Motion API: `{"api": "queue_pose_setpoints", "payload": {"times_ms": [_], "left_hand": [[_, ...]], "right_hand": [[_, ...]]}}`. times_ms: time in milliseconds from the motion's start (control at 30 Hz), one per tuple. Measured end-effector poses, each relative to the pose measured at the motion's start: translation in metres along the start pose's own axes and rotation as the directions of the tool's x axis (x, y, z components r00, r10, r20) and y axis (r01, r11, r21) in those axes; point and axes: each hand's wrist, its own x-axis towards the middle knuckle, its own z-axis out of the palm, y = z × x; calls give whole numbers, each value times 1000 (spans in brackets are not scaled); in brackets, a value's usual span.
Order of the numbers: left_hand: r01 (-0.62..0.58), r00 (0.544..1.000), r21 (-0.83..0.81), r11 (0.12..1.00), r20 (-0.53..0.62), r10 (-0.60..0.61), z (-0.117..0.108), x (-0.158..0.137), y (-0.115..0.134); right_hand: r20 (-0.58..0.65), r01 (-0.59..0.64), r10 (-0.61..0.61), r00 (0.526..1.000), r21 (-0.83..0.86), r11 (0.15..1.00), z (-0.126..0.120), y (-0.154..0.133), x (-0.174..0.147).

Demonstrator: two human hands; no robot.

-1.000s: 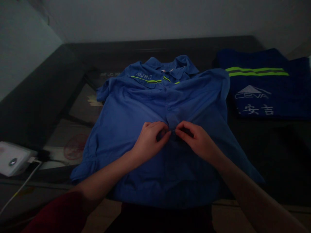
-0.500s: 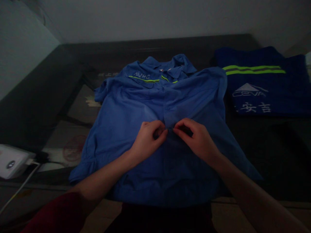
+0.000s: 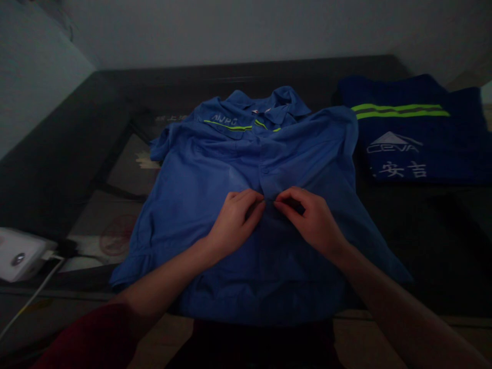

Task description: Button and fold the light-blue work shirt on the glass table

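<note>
Compared with a moment ago, both hands, left hand (image 3: 235,218) and right hand (image 3: 309,218), remain pinched on the blue shirt (image 3: 215,169) front, mid-counter (image 3: 61,159). A folded navy garment (image 3: 418,138) lies far right.

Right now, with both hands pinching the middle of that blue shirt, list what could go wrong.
1. The room is dim, and the left hand and right hand cover the front strip of the blue shirt; the fingers could easily miss their grip there.
2. The shirt's right side lies folded over; pulling at the centre may drag it further askew.
3. The white device and its cable sit near the left elbow and could be snagged.
</note>
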Motion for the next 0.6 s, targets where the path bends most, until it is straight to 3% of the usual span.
{"api": "queue_pose_setpoints", "payload": {"times_ms": [333, 600], "left_hand": [[-42, 997, 9, 999, 61, 42, 4, -1, -1], [-11, 998, 63, 998, 59, 7, 3, 1, -4]], "right_hand": [[21, 35, -34, 999, -56, 998, 4, 3, 0], [23, 94, -92, 995, -161, 982, 0, 4, 1]]}}
